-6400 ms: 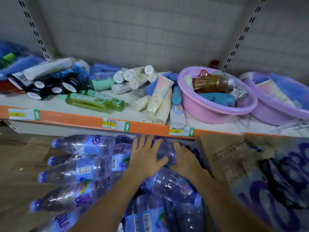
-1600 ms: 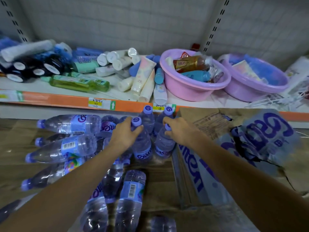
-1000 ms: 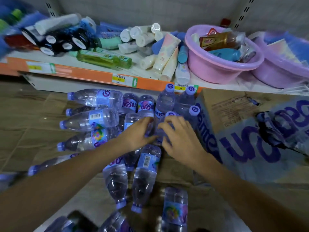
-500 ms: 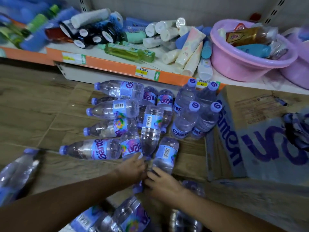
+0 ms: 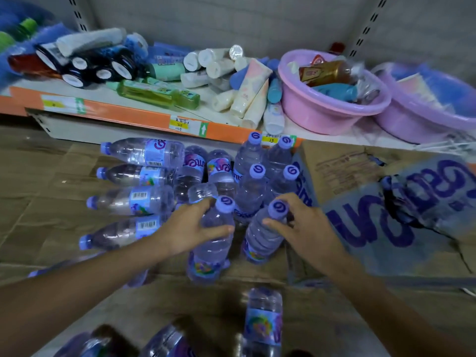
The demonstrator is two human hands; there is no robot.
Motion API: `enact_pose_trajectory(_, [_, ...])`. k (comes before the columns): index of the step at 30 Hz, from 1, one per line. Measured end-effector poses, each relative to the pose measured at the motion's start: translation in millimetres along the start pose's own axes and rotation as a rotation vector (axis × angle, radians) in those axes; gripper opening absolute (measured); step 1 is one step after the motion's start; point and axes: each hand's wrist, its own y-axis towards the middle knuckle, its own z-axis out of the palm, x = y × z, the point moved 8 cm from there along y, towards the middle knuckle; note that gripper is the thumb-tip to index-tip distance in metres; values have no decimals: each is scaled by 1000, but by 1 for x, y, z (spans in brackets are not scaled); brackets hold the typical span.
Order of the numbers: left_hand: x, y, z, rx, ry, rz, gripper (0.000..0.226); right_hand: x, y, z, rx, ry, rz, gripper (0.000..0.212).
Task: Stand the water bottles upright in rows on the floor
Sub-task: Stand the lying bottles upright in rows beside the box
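My left hand grips an upright water bottle around its shoulder, just below the purple cap. My right hand holds a second upright bottle near its neck. Both stand on flattened cardboard in front of several standing bottles beside a box. Several more bottles lie on their sides to the left, caps pointing left. Others lie near the bottom edge, among them one bottle below my hands.
A printed cardboard box lies right of the standing bottles. Behind runs a low shelf with an orange edge, holding tubes, dark jars, a green bottle and two pink basins. Wood-look floor lies at left.
Half a second ago my hands were low over lying bottles. Each now holds a bottle upright in front of the standing group, which has grown over the past seconds.
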Motion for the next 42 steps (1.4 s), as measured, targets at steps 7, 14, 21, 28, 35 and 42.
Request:
enact_pose_trajectory(7, [-46, 27, 19, -94, -210, 24, 56, -18, 14, -33, -95, -213, 87, 38])
enact_pose_trajectory(14, [-26, 43, 50, -105, -127, -31, 50, -33, 21, -12, -49, -299, 112, 40])
enact_pose_trajectory(21, [-23, 41, 53, -97, -121, -49, 51, -31, 28, -6, -14, -420, 30, 35])
enact_pose_trajectory(28, [-20, 42, 26, 144, 392, 144, 85, 36, 43, -24, -178, -317, -190, 32])
enact_pose_trajectory(35, [41, 34, -47, -46, 866, 48, 65, 104, 105, 41, 191, -583, -346, 28])
enact_pose_trajectory(42, [94, 46, -56, -9, 871, -197, 68, 87, 141, 119, 423, -617, -62, 38])
